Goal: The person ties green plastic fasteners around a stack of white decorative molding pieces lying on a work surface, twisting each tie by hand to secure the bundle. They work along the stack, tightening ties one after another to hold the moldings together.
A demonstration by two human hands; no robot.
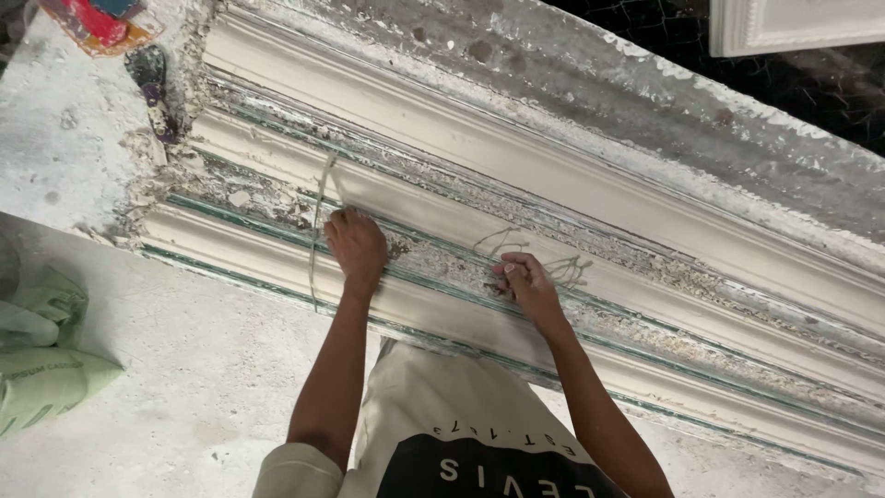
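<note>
Much here is hard to read. The long cream-white plaster cornice mould (553, 198), ribbed along its length with rounded ridges and shallow channels, runs off the right edge, so its full extent is cut off. Its far side disappears under a rough grey crusted slab (701, 111), and dark wire mesh (645, 37) fills the top corner behind that. A white framed moulding piece (793, 23) is clipped by the upper edge. At the top left, a red and multicoloured scrap (92, 23) is mostly out of view, and a pale green folded sack (41, 355) is cut by the left edge.

The left hand (357, 247) is curled into a loose fist on the mould's middle channel, gripping a thin pale fibre strand (318, 231) that loops upward and then trails down over the front ridge. The fingertips are tucked under, so how exactly they pinch cannot be made out. The right hand (524, 279) is also curled, fingers pressed together on a tangle of wiry pale fibres (567, 269) lying in the same channel; the strands are too fine to tell apart.

The channel surface is crumbly, flaked and speckled with plaster bits, with greenish lines along the ridge edges. The pale grey concrete floor (194, 369) below looks dusty and matte.
</note>
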